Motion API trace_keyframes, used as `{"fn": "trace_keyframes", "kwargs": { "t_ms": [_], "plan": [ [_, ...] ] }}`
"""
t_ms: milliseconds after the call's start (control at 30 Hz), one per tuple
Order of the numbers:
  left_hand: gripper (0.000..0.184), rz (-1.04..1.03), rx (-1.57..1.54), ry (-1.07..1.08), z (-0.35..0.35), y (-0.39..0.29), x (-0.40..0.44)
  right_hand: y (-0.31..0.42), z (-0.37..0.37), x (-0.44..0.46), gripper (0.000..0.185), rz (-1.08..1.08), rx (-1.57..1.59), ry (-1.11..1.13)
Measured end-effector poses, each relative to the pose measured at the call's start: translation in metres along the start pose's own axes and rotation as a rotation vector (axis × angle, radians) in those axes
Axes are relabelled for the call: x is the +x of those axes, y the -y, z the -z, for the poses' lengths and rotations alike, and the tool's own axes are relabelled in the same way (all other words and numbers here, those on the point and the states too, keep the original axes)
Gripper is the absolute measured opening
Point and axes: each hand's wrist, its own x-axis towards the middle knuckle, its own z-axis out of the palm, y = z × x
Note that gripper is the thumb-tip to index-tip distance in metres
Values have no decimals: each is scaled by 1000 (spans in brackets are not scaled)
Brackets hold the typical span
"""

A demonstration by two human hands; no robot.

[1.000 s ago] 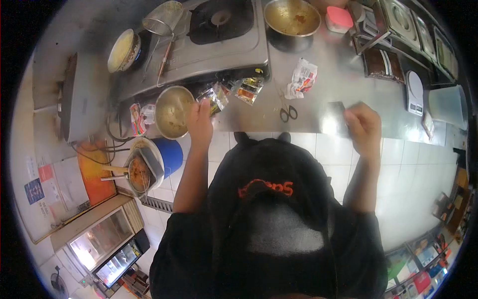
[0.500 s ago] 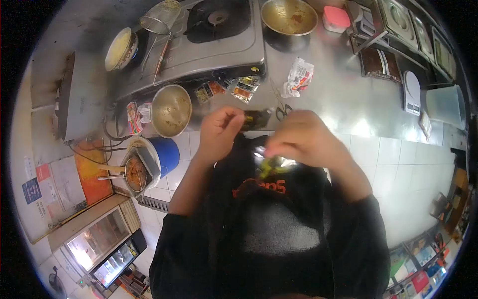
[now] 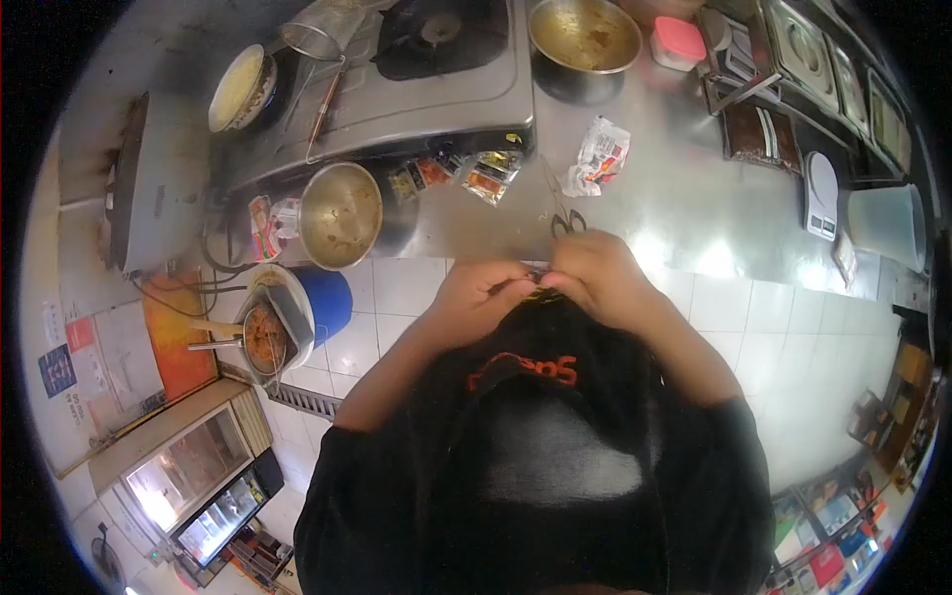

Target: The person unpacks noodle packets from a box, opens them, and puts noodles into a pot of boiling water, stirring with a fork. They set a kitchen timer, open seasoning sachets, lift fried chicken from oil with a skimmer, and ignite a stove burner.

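Observation:
My left hand (image 3: 486, 300) and my right hand (image 3: 600, 281) meet in front of the apron at the counter's near edge. Both are closed, thumbs close together, pinching a small packet (image 3: 538, 291) that the fingers mostly hide. Scissors (image 3: 567, 220) lie just beyond my right hand. Several seasoning sachets (image 3: 490, 177) rest along the stove's front edge. A torn white wrapper (image 3: 601, 157) is on the counter behind the scissors. To the left of my hands stands a metal bowl (image 3: 340, 216) with brown residue inside.
The stove (image 3: 436, 99) is at the back, with a second metal bowl (image 3: 585, 36) and a pink-lidded box (image 3: 678, 43) beside it. A white scale (image 3: 820, 196) stands at the right. Below the counter at left is a blue bucket (image 3: 328, 300) with a strainer (image 3: 266, 337) over it.
My hands have come together from apart over the apron. The shiny packet that hung from my right hand half a second ago is now mostly covered by the fingers of both.

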Motion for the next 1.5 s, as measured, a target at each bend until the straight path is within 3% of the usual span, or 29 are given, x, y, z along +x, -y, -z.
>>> {"fn": "trace_keyframes", "kwargs": {
  "t_ms": [67,133,167,200,233,267,300,333,367,400,467,533,567,633,733,767,800,833,867,933,967,1033,1100,1133,1167,1233,1300,1333,1500],
  "plan": [
    [33,-247,34,-84,2,14,10,4,9,-10,28,-129,-66,61],
    [34,39,236,-232,18,43,32,34,53,-18,28,-49,-8,32],
    [36,-66,465,-398,27,81,46,42,60,-30,30,-1,365,-195],
    [39,-171,693,-555,34,117,59,41,73,-41,25,85,665,-265],
    [39,-169,695,-550,37,132,70,40,90,-46,21,77,710,-281],
    [38,-121,850,-672,38,142,82,39,104,-48,17,-48,449,-314],
    [36,-76,1003,-799,36,150,89,40,115,-47,13,-301,-49,-298],
    [36,-85,1003,-799,34,157,89,33,120,-49,12,-398,-191,-246],
    [34,-106,1036,-772,33,162,90,31,133,-52,12,-589,-46,-67],
    [31,-122,1070,-754,37,168,93,30,130,-51,17,-269,399,-114],
    [30,-150,1044,-706,42,184,92,33,131,-47,28,-82,722,-60],
    [30,-177,1014,-641,41,186,80,35,121,-36,31,-373,-186,-409],
    [30,-178,1042,-568,43,185,77,36,131,-39,30,-688,17,-332],
    [31,-177,1072,-511,46,170,83,22,132,-72,27,-89,847,-213],
    [31,-136,919,-606,38,160,83,29,128,-41,24,-471,-15,-240],
    [36,-206,945,-615,39,162,87,28,126,-31,24,-774,-78,-281],
    [41,-279,970,-636,42,163,94,29,139,-48,23,-639,91,-94],
    [41,-285,967,-646,46,163,100,8,139,-67,20,-113,444,-106],
    [43,-246,1050,-607,48,167,102,10,136,-61,20,-133,719,-109],
    [46,-195,1127,-547,48,179,97,16,127,-46,20,-505,405,-196],
    [47,-120,1152,-503,51,184,99,23,124,-28,20,-803,-218,-258],
    [48,-63,1179,-475,52,166,106,13,133,-44,19,-722,-73,-239],
    [46,-69,1171,-556,42,134,92,7,140,-61,18,-189,665,24],
    [46,-64,1172,-545,35,127,87,11,127,-54,19,-418,148,-134],
    [45,-137,1118,-517,28,121,84,16,123,-38,19,-744,-171,-184],
    [45,-230,1059,-501,14,116,91,10,123,-47,19,-806,155,-216],
    [48,-121,1122,-610,0,129,94,0,118,-61,19,-460,426,-241],
    [49,-55,1059,-646,-6,135,96,5,123,-65,18,-649,434,-159],
    [38,213,733,-535,-6,147,112,13,112,-56,15,-738,413,-225]
  ]
}}
